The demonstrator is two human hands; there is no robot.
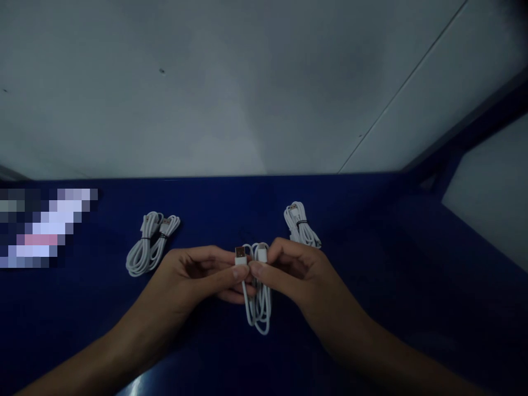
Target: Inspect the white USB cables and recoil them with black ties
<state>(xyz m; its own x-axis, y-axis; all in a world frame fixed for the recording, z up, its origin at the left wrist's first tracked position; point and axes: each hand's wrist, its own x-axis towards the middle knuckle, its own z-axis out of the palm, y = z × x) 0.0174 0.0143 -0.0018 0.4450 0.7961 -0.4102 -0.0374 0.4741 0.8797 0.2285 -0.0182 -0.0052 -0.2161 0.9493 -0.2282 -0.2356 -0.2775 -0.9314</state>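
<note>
Dim light falls on a dark blue table (371, 264) that runs up to a pale grey wall, with a blurred-out patch at the far left edge. From the head camera, the only view, both bare hands meet over the middle of the table around a white cable (258, 300) folded into a loose hank. The left hand (193, 275) pinches the flat USB plug (240, 257) between thumb and forefinger, its metal end pointing up and away. The right hand (289, 272) pinches the smaller plug (261, 253) just beside it, so the two ends stand side by side and the loops hang below the fingertips toward the person. Both grips are narrow fingertip pinches, closed on the cable ends, with the remaining fingers curled under the palms. The forearms come in low from the bottom corners, wrists nearly level and knuckles turned inward toward each other. Judging by this, the step in hand looks like gathering or aligning the ends of the hank; a next move would call for keeping the loops together while one hand frees itself. Two tied cable bundles (150, 245) lie together well to the left, and another tied bundle (302, 225) lies just behind the right hand.
</note>
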